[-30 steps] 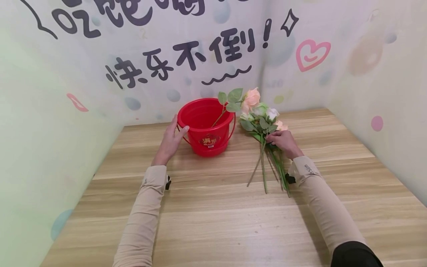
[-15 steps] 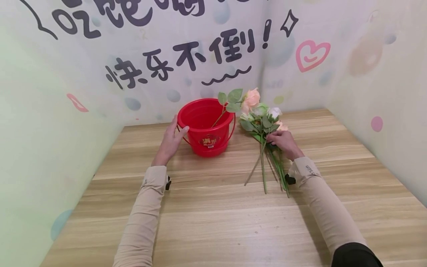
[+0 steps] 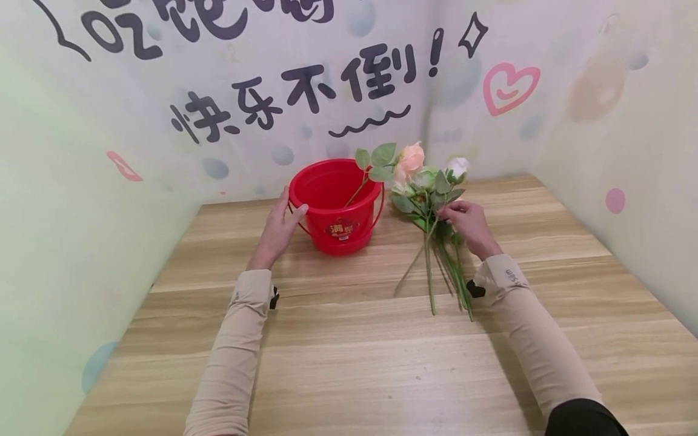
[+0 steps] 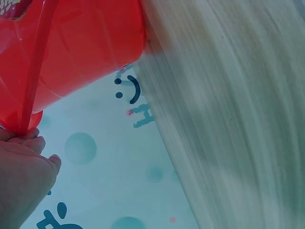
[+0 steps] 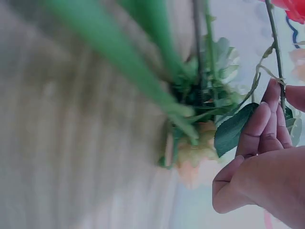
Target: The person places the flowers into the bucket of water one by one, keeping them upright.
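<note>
A red bucket (image 3: 338,233) stands upright at the back of the table, with a peach rose (image 3: 410,160) leaning out over its right rim. My left hand (image 3: 277,233) holds the bucket's left rim, thumb at the front and fingers along the outer side; the left wrist view shows the fingers at the rim beside the handle (image 4: 35,67). My right hand (image 3: 470,227) pinches the thin stem (image 5: 275,38) of a white rose (image 3: 458,166), just above the other flowers. Under it lies a bunch of green stems (image 3: 449,266) with pale green blooms (image 3: 425,177).
The wooden table (image 3: 349,363) meets a printed cloth wall (image 3: 245,163) right behind the bucket. Side walls (image 3: 82,212) close it in on left and right. The bunch's stem ends point toward the table's front.
My right hand has risen slightly, bringing the white rose up and a little right. Its lower stem end has swung left. The left hand and bucket stay in place.
</note>
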Available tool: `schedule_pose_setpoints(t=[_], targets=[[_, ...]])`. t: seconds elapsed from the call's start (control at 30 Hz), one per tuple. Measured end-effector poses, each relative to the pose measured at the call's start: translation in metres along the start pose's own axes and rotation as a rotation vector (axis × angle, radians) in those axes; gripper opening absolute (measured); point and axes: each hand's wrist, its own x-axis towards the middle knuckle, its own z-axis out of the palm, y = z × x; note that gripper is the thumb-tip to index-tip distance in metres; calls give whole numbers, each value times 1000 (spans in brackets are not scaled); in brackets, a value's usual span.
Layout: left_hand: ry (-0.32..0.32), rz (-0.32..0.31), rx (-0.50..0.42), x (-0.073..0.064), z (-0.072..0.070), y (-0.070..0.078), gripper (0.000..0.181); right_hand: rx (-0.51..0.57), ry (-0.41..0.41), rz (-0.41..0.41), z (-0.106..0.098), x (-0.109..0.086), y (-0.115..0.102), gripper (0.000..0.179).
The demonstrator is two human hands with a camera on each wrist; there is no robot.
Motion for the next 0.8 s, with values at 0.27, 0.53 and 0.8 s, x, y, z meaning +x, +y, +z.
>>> schedule_pose_setpoints(t=[0.27, 0.53, 0.8], targets=[[-1, 15, -4, 1, -1, -1, 82, 110, 51, -64, 3, 0, -17, 19], [2, 1, 8, 1, 0, -2, 86, 202, 77, -121, 15, -2, -32, 7], [3, 7, 33, 2, 0, -2, 84, 388, 75, -169, 27, 0, -50, 11]])
